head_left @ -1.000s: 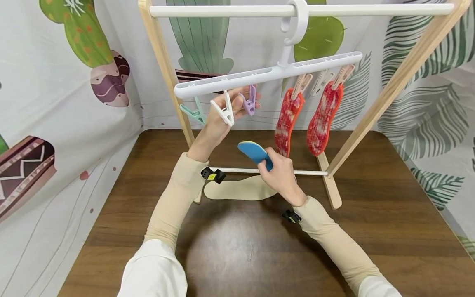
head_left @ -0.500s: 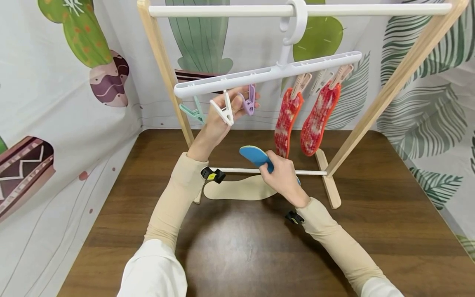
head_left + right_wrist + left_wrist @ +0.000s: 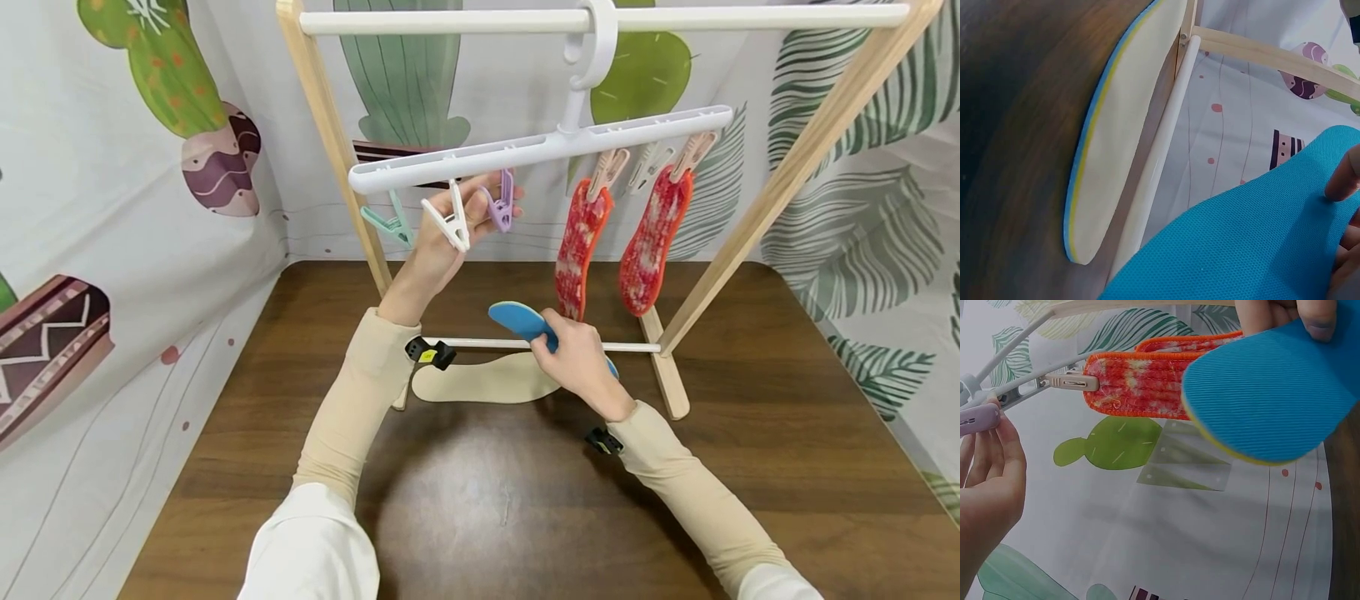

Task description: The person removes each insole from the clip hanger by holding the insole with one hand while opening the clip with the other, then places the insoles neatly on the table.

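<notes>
My left hand [image 3: 433, 260] is raised under the left half of a white clip hanger [image 3: 540, 150], pinching a purple clothespin [image 3: 502, 208]. A white clothespin [image 3: 458, 212] and a green one [image 3: 398, 218] hang beside that hand. With thumb and fingers my right hand [image 3: 576, 357] grips a blue insole [image 3: 519, 321], below and to the right of the purple clothespin and apart from it. The left wrist view shows its ribbed blue face and yellow edge. Under the right hand, a beige insole [image 3: 480, 382] lies on the table.
Two red patterned insoles [image 3: 582, 242] hang from pinkish clothespins [image 3: 694, 154] at the hanger's right, with a pale clothespin [image 3: 651, 169] between. The hanger hooks on the top bar [image 3: 450, 22] of a wooden-sided rack [image 3: 795, 175]. A low white bar [image 3: 633, 347] crosses near the wooden table [image 3: 480, 508].
My right hand has shifted slightly right and down with the blue insole. The rightmost red insole swung left and back again. My left hand has stayed nearly in place on the purple clothespin.
</notes>
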Action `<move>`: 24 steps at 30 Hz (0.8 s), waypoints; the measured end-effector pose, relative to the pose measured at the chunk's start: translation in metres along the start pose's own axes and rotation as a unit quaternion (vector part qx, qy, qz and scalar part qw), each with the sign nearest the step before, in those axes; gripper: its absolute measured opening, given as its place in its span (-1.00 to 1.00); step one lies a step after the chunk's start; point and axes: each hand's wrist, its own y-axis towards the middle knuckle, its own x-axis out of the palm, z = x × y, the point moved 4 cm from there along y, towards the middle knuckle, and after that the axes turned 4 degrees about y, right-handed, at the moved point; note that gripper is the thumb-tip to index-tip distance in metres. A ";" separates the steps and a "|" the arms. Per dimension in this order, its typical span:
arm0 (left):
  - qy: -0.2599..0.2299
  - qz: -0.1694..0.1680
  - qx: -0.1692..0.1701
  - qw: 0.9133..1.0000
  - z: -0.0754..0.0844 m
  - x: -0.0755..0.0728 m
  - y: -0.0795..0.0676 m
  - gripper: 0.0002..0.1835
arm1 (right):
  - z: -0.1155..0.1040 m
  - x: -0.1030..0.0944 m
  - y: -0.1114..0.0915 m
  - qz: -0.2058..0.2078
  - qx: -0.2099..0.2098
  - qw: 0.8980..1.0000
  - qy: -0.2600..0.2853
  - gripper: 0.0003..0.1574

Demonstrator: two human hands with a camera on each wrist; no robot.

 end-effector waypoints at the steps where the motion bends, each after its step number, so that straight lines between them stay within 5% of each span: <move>1: -0.003 0.001 0.000 1.000 -0.001 0.000 0.000 -0.20 | 0.001 0.000 0.000 -0.003 0.000 1.000 0.000 -0.96; 24: 0.001 -0.002 -0.004 1.000 -0.002 -0.001 0.001 -0.18 | 0.009 -0.005 -0.011 -0.082 -0.043 0.996 0.005 -0.88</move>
